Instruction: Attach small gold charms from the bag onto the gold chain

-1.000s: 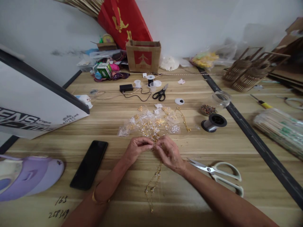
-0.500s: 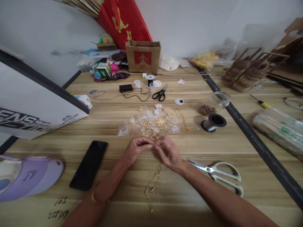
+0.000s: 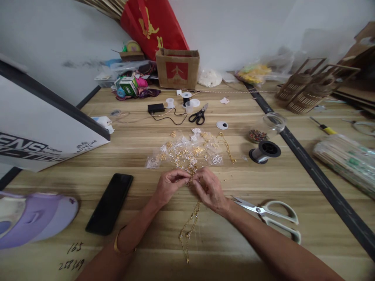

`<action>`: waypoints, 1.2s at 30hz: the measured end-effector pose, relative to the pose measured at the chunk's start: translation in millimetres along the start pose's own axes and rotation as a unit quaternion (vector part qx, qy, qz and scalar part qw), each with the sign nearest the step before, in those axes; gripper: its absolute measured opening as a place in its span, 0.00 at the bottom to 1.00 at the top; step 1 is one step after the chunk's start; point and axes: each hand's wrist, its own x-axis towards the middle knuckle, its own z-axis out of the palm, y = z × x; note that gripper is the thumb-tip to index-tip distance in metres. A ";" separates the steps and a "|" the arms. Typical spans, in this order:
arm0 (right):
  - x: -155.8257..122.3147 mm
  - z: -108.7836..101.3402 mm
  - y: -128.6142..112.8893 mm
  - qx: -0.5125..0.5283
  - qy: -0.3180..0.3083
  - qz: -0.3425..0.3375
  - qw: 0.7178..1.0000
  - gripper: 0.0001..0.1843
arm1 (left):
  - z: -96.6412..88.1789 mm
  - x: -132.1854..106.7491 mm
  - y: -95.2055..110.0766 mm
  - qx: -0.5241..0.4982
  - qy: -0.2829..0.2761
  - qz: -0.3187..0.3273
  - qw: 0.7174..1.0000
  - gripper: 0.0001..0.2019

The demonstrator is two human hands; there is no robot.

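My left hand [image 3: 169,187] and my right hand [image 3: 210,190] meet at the table's middle, fingers pinched together on the upper end of a gold bead chain [image 3: 189,226]. The chain trails toward me across the wooden table [image 3: 140,148]. Just beyond my fingertips lies a heap of small clear bags with gold and silver findings [image 3: 187,153]. A gold bangle sits on my left wrist [image 3: 118,246].
White-handled scissors [image 3: 271,216] lie right of my right hand, a black phone [image 3: 110,203] to the left. A wire spool [image 3: 264,151], bead jar [image 3: 268,127], black scissors [image 3: 199,115], purple visor [image 3: 35,220], white box [image 3: 43,128] and cardboard box [image 3: 177,69] stand around.
Almost nothing has moved. Both hands stay pinched on the chain at the same spot, with only tiny finger shifts.
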 end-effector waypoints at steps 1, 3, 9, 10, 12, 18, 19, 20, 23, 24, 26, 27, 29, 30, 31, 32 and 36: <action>-0.1 0.0 -0.1 -0.002 -0.001 0.001 1.000 0.03 | 0.2 -0.5 -0.6 0.005 0.001 0.008 1.000 0.03; -0.2 0.1 -0.4 -0.005 -0.003 0.001 1.000 0.03 | 0.4 -1.4 -1.8 0.016 0.003 0.020 1.000 0.03; 0.3 0.2 -1.1 -0.008 -0.002 0.001 1.000 0.03 | 0.8 -2.3 -3.3 0.032 0.005 0.035 0.999 0.04; 0.4 0.1 -1.2 -0.010 -0.003 0.001 1.000 0.03 | 0.9 -2.2 -3.2 0.033 0.006 0.037 0.999 0.04; 0.6 -0.1 -1.3 -0.012 -0.007 0.005 1.000 0.03 | 1.1 -1.9 -2.7 0.037 0.007 0.039 0.999 0.04; 0.3 0.1 -1.1 -0.014 -0.009 0.008 1.000 0.03 | 2.0 -2.5 -1.2 0.044 0.013 0.048 0.998 0.03; 0.1 0.3 -0.8 -0.015 -0.009 0.009 1.000 0.03 | 2.0 -2.7 -1.4 0.043 0.013 0.050 0.998 0.03; 0.0 0.5 -0.6 -0.016 -0.010 0.010 1.000 0.03 | 2.0 -2.8 -1.9 0.042 0.012 0.052 0.998 0.03; -0.4 1.0 0.1 -0.020 -0.012 0.015 1.000 0.03 | 1.7 -2.9 -3.6 0.040 0.009 0.052 0.998 0.03; -0.4 1.1 0.2 -0.020 -0.013 0.015 1.000 0.03 | 1.7 -2.8 -4.1 0.040 0.008 0.052 0.998 0.03; -0.2 1.2 0.1 -0.019 -0.010 0.014 1.000 0.02 | 1.7 -2.6 -4.5 0.035 0.006 0.052 0.998 0.03; 0.0 1.1 -0.1 -0.019 -0.009 0.013 1.000 0.02 | 1.9 -2.5 -4.3 0.033 0.006 0.050 0.998 0.04; 0.6 0.8 -0.7 -0.018 -0.011 0.012 1.000 0.03 | 2.3 -2.5 -3.2 0.030 0.006 0.044 0.999 0.04; 0.8 0.7 -1.0 -0.017 -0.012 0.011 1.000 0.03 | 2.6 -2.5 -2.4 0.028 0.007 0.039 0.999 0.04; 1.0 0.5 -1.2 -0.015 -0.013 0.011 1.000 0.03 | 2.8 -2.5 -1.5 0.027 0.007 0.032 0.999 0.04; 1.1 0.5 -1.4 -0.014 -0.012 0.012 1.000 0.03 | 3.0 -2.4 -0.7 0.025 0.008 0.026 0.999 0.03; 0.8 0.5 -1.3 -0.010 -0.009 0.014 1.000 0.03 | 2.1 -1.2 1.2 0.014 0.005 0.002 1.000 0.03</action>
